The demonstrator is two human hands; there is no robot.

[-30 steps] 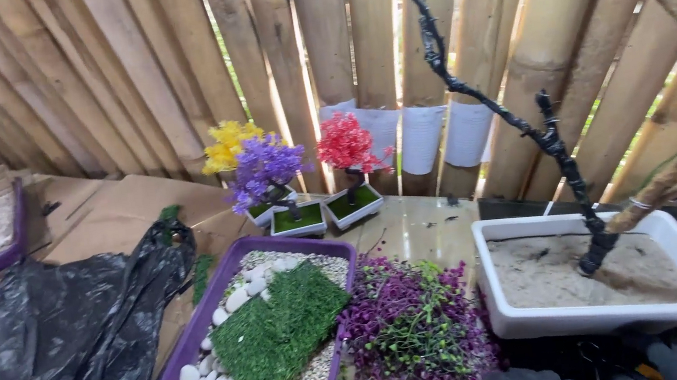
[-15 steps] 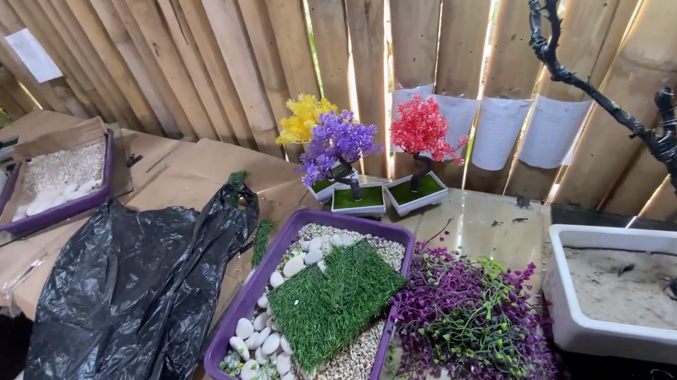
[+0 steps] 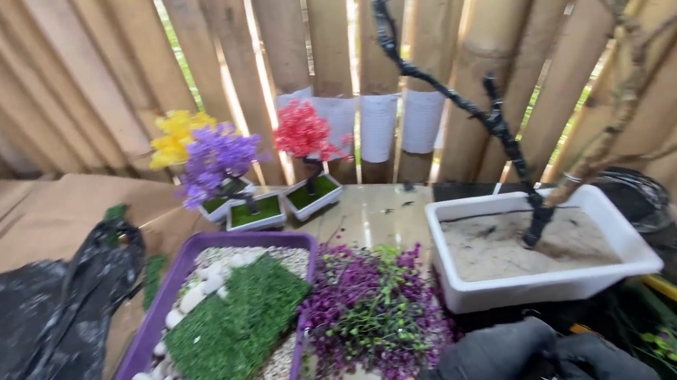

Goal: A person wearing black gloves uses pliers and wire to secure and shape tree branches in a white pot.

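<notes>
crowding left grip (image 3: pixel 491 363) w/ white tray (image 3: pixel 631 259) edge

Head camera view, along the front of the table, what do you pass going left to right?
Black plastic bag → purple tray holding pebbles and a green turf patch → purple artificial flowers → white planter with a black branch.

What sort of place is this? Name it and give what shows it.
Probably a craft bench for making artificial miniature trees, set against a bamboo wall. Signs: finished small trees with coloured foliage, a purple tray of fake grass and pebbles, and a white pot holding a bare black-wrapped trunk. Gloved hands work nearby.
</notes>
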